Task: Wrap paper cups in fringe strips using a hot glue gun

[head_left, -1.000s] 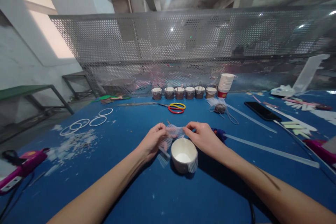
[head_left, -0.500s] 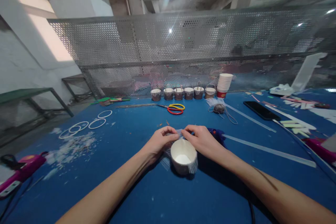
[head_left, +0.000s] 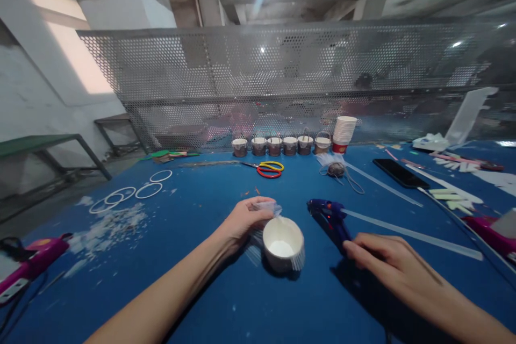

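Note:
A white paper cup [head_left: 282, 244] stands on the blue table with pale translucent mesh fabric [head_left: 297, 261] around its outside. My left hand [head_left: 250, 220] pinches the gathered fabric at the cup's far left rim. To the right, a blue glue gun [head_left: 328, 210] with a long translucent glue stick [head_left: 415, 234] in its back rests on the table, nozzle toward the left. The fingers of my right hand [head_left: 382, 258] are closed on the lower end of its handle.
Scissors [head_left: 270, 170], a row of small covered cups [head_left: 274, 146], stacked paper cups [head_left: 344, 131] and a twine ball [head_left: 336, 170] lie farther back. White rings [head_left: 149, 190] and scraps are left; a black phone [head_left: 399, 173] and a pink power strip [head_left: 32, 263] flank the area.
My right hand has let go of the fabric, moved right and toward me, and taken hold of the glue gun's handle. My left hand still pinches the fabric.

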Demonstrator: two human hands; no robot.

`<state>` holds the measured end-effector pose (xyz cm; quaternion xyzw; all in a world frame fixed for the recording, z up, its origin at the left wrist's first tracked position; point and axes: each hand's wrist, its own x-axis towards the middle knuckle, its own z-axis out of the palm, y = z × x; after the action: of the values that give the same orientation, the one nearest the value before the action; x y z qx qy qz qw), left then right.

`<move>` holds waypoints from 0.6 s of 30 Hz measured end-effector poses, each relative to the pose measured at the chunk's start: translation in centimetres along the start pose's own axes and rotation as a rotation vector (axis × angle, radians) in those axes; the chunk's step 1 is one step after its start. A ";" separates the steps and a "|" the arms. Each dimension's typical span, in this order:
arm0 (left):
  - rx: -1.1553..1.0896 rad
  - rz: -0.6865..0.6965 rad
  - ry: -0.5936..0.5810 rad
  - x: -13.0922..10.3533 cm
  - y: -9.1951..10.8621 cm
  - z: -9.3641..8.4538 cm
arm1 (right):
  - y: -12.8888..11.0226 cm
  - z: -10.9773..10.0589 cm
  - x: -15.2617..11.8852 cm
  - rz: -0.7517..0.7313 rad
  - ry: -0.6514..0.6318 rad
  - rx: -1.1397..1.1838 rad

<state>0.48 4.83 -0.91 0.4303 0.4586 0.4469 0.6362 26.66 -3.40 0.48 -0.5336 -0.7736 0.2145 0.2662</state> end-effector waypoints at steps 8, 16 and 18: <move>0.041 0.053 0.010 -0.5 -0.1 0.1 | 3.7 -0.8 2.2 0.123 0.098 -0.068; -0.023 0.068 -0.014 -1.1 0.2 0.3 | 2.9 0.9 4.7 0.042 0.049 -0.081; -0.027 0.057 -0.025 -1.1 0.2 0.3 | 3.1 1.3 4.9 0.050 0.036 -0.058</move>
<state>0.57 3.77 -0.40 0.4401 0.4319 0.4658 0.6347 26.64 2.16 -1.59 -0.5641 -0.7609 0.1891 0.2591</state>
